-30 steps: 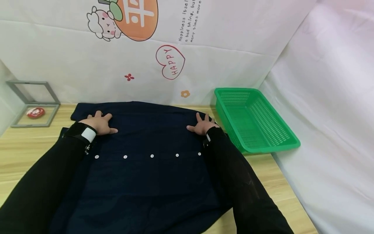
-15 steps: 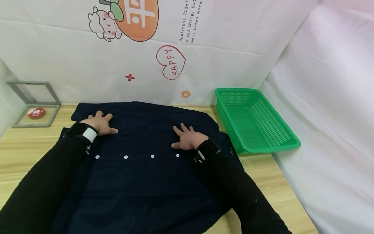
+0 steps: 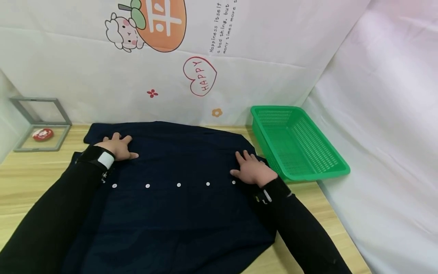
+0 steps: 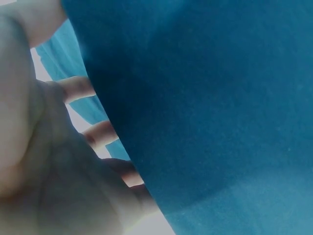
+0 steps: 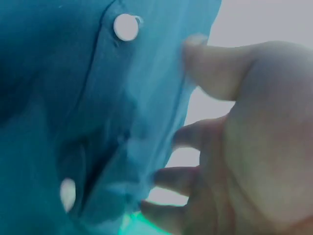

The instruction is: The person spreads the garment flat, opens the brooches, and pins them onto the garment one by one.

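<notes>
A dark navy button-up shirt [image 3: 178,213] lies spread on the table, with a row of several white buttons [image 3: 178,185] running sideways across it. On its upper left part rests my left hand [image 3: 117,147], palm down with fingers spread. My right hand [image 3: 252,169] is over the shirt's right side, fingers spread, near the last button of the row. The left wrist view shows the cloth [image 4: 210,112], bluer there, with an edge hiding my fingertips. In the right wrist view, a button [image 5: 126,27] appears beside my blurred thumb; whether those fingers touch the cloth I cannot tell.
A green perforated basket [image 3: 301,142] stands right of the shirt, close to my right hand. At the far left lies an open grey-framed clear case [image 3: 41,148] with a red round item [image 3: 42,134]. White printed cloth [image 3: 267,80] hangs behind the wooden table [image 3: 30,179].
My right hand went from the shirt's right edge inward to the left, then back right and nearer to me. My left hand stays in place; the shirt hardly shifts.
</notes>
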